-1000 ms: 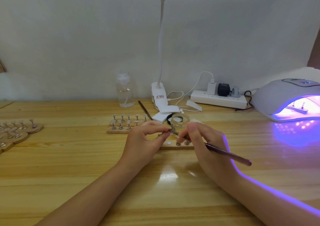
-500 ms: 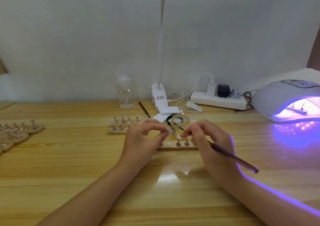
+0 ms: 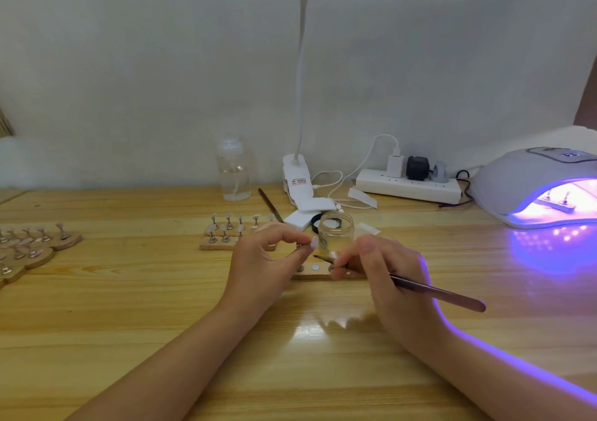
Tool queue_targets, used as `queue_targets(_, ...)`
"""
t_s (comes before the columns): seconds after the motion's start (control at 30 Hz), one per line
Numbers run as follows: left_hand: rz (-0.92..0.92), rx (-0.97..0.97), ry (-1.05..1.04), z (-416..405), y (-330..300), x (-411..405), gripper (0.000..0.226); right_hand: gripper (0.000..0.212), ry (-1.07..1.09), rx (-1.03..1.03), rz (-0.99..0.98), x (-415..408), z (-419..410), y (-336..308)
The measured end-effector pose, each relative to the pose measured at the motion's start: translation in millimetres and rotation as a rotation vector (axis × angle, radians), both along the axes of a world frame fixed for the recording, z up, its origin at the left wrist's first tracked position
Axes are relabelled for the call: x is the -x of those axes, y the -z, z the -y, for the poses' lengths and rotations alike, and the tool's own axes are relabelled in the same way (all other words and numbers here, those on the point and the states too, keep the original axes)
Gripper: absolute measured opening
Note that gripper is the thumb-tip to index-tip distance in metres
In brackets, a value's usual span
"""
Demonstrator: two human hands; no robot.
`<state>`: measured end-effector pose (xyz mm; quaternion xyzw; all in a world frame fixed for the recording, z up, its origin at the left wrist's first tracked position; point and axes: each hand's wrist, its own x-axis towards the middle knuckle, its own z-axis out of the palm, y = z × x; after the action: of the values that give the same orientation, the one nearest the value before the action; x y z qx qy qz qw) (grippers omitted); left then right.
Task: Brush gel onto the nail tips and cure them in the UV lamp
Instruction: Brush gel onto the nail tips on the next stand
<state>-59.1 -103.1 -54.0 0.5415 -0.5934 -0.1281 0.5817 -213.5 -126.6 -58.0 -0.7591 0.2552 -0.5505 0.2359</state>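
Observation:
My left hand [image 3: 268,259] pinches a small stand with a pale nail tip [image 3: 313,242] on it, held just above a wooden strip holder [image 3: 315,273] at the table's centre. My right hand [image 3: 384,268] grips a brown gel brush [image 3: 436,291], whose bristle end points left at the nail tip, a little below it. A clear glass gel jar [image 3: 336,231], open, stands right behind the hands. The UV lamp [image 3: 529,188] glows purple at the far right with a strip of tips inside it.
A wooden holder with several nail tips [image 3: 232,230] lies left of the jar, more holders [image 3: 29,246] at the left edge. Behind stand a clear bottle [image 3: 233,170], a desk lamp base [image 3: 295,175], a spare brush [image 3: 269,204], white pads [image 3: 315,205] and a power strip [image 3: 408,184].
The brush tip has come out of the jar and swung down-left toward the nail tip in my left hand. My left hand stays where it was.

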Motion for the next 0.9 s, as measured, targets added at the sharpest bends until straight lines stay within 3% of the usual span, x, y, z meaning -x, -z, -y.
queue_targets(0.17,0.011,0.005,0.004,0.2,0.2,-0.4,0.018,0.038,0.047,-0.049,-0.067,-1.0,2.7,0.4)
queue_targets(0.3,0.01,-0.001,0.001,0.2,0.8,-0.3,0.019,0.038,0.031,0.026,-0.008,0.2,2.3,2.2)
queue_targets(0.47,0.016,0.015,0.012,1.1,1.9,-0.7,0.025,0.033,0.112,0.032,-0.114,-1.1,3.8,0.2)
queue_targets(0.6,0.032,0.018,0.007,1.2,2.0,-0.7,0.029,0.036,0.081,0.081,-0.028,0.1,2.2,0.8)
queue_targets(0.77,0.017,0.0,0.003,0.6,1.7,-0.5,0.028,0.034,0.083,-0.01,-0.102,-1.4,2.6,-0.5)
queue_targets(0.9,0.032,-0.003,0.001,-0.3,0.6,-0.1,0.029,0.037,0.048,0.048,-0.039,0.4,1.6,0.2)
